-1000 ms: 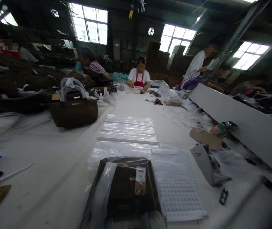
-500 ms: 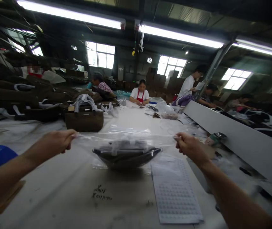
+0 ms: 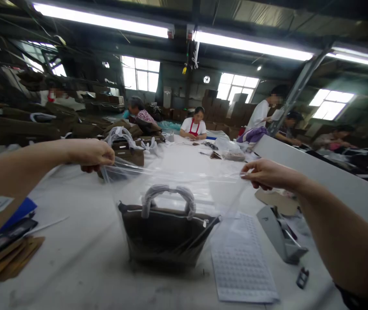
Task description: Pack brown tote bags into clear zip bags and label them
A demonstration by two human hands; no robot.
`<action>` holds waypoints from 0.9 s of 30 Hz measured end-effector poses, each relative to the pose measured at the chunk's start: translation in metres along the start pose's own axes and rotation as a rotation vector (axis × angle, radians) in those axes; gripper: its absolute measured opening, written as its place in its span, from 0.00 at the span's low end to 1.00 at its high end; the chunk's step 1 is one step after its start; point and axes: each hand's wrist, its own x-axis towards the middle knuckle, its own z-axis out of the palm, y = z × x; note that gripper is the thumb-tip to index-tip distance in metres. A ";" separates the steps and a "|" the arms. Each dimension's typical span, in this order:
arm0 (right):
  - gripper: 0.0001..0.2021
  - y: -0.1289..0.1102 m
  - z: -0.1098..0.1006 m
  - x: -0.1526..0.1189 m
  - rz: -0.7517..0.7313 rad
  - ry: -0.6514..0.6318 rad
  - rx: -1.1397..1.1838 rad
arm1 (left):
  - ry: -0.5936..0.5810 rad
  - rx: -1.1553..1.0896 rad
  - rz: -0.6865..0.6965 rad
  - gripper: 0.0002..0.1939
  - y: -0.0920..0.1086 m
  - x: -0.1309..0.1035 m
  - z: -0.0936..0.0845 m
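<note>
A dark handbag [image 3: 163, 237] with wrapped handles [image 3: 167, 189] stands upright on the white table, inside a clear plastic bag [image 3: 229, 202]. My left hand [image 3: 98, 156] is closed on the plastic bag's upper left corner. The upper right corner is pinched between the thumb and fingers of my right hand [image 3: 264, 173]. Between my hands the plastic's top edge is stretched taut above the handbag. Partly under the right side of the plastic lies a printed sheet [image 3: 244, 262].
Left of me lie brown cardboard pieces [image 3: 25, 258], a dark device [image 3: 9, 237] and a blue object [image 3: 19, 213]. A grey tape dispenser [image 3: 277, 237] stands right, near a small black object [image 3: 302, 277]. More brown bags [image 3: 25, 129] are piled left. A co-worker [image 3: 193, 125] sits at the far end.
Both my hands have risen, lifting the plastic bag's top edge. The handbag, earlier tipped and seen foreshortened, now stands upright inside the plastic, nearer to me.
</note>
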 end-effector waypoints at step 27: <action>0.15 0.059 0.134 0.090 -0.453 0.380 1.139 | 0.316 -1.362 0.426 0.07 -0.025 0.078 0.135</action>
